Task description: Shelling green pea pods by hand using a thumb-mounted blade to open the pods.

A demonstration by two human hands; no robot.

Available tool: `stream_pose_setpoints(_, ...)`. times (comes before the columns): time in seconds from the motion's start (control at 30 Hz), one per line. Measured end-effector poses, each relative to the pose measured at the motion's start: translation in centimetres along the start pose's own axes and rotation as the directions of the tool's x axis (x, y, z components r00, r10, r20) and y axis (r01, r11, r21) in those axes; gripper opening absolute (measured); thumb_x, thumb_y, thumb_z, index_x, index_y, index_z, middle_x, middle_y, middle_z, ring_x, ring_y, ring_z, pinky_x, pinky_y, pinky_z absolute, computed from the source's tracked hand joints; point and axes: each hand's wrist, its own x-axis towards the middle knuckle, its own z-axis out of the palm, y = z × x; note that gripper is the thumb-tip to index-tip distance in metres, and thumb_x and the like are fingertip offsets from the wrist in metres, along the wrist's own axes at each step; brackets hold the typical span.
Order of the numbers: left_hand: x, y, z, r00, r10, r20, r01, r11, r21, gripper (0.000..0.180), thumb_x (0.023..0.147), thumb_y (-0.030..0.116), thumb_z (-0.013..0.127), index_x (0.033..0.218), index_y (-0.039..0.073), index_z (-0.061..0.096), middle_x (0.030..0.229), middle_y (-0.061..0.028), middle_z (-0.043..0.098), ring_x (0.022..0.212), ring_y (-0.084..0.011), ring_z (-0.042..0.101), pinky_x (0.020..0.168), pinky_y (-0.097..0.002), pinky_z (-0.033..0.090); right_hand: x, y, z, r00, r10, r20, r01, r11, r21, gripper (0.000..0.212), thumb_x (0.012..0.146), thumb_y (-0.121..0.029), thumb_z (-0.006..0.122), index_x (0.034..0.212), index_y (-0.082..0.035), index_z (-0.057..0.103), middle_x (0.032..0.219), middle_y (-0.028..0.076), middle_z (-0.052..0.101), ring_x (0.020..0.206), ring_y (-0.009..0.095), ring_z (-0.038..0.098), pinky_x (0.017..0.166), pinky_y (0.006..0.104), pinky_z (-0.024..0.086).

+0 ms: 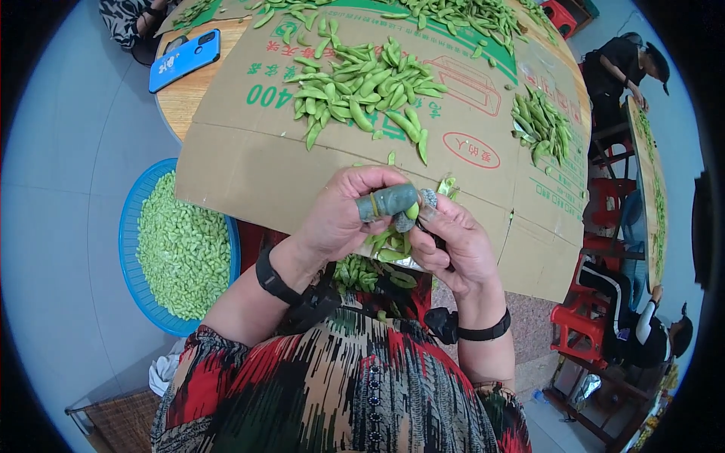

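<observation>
Pinches a mostly hidden green pod (412, 212) between left hand (336, 217) and right hand (462, 245), both clamped on it, at five o'clock from the pod heap (364, 89), and could crush or lose it by squeezing too hard.

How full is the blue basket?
Filled, not empty: pale green beans cover the blue basket's bottom completely, with only rim and some wall showing. Depth: cannot tell.

Left grip (336, 215) and right grip (462, 245) hide most of the green piece (412, 212) between them. At 11 o'clock a patterned garment (124, 21) is cut off. Toward 12, cardboard (249, 162) covers much of the worktop (183, 109).
</observation>
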Motion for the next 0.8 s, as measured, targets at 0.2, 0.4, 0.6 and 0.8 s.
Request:
stream_pose_setpoints(0.2, 0.6, -1.0, 1.9, 0.949, 0.27, -0.161, -0.186, 0.894, 0.408, 0.018, 0.083, 0.006, 0.062, 0.099, 0.003, 0.056, 0.082, 0.0024, 0.054, 0.066, -0.0039, 0.049, 0.058, -0.0157, 0.038, 0.4, 0.9, -0.1, 0.936, -0.338, -0.096, 0.23, 0.796, -0.56, 0.013, 0.093, -0.015, 0.049, 0.085, -0.006, 0.054, 0.056, -0.007, 0.043, 0.046, 0.001, 0.032, 0.041, 0.0173, 0.024)
stream_pose_setpoints(0.4, 0.4, 0.2, 2.3, 0.971, 0.061, -0.229, -0.004, 0.971, 0.238, 0.016, 0.081, -0.001, 0.055, 0.097, 0.001, 0.056, 0.079, 0.0013, 0.053, 0.071, -0.0049, 0.049, 0.062, -0.017, 0.039, 0.2, -0.2, -0.4, 0.966, -0.183, -0.182, 0.143, 0.967, -0.213, 0.021, 0.093, -0.015, 0.048, 0.074, -0.007, 0.053, 0.056, -0.006, 0.043, 0.049, 0.001, 0.034, 0.043, 0.0179, 0.026)
stream_pose_setpoints(0.6, -0.2, 0.6, 0.3, 0.971, 0.109, -0.211, -0.045, 0.957, 0.287, 0.032, 0.076, -0.011, 0.038, 0.097, 0.002, 0.058, 0.078, 0.0014, 0.053, 0.069, -0.0051, 0.049, 0.061, -0.0171, 0.039, 2.7, -4.7, -1.4, 0.848, -0.517, 0.119, 0.167, 0.046, -0.985, 0.018, 0.082, -0.014, 0.059, 0.096, -0.002, 0.061, 0.063, 0.013, 0.058, 0.056, 0.022, 0.058, 0.055, 0.0333, 0.045)
stream_pose_setpoints(0.8, -0.6, 2.1, 1.0, 0.989, 0.037, -0.141, 0.069, 0.731, 0.679, 0.033, 0.073, -0.01, 0.042, 0.098, 0.0, 0.061, 0.083, -0.0023, 0.058, 0.076, -0.0097, 0.053, 0.068, -0.0218, 0.043, 6.7, -6.9, -3.2, 0.902, -0.354, 0.246, 0.079, -0.425, -0.902, 0.018, 0.078, -0.013, 0.061, 0.09, 0.0, 0.057, 0.069, 0.021, 0.059, 0.066, 0.036, 0.059, 0.06, 0.0394, 0.047)
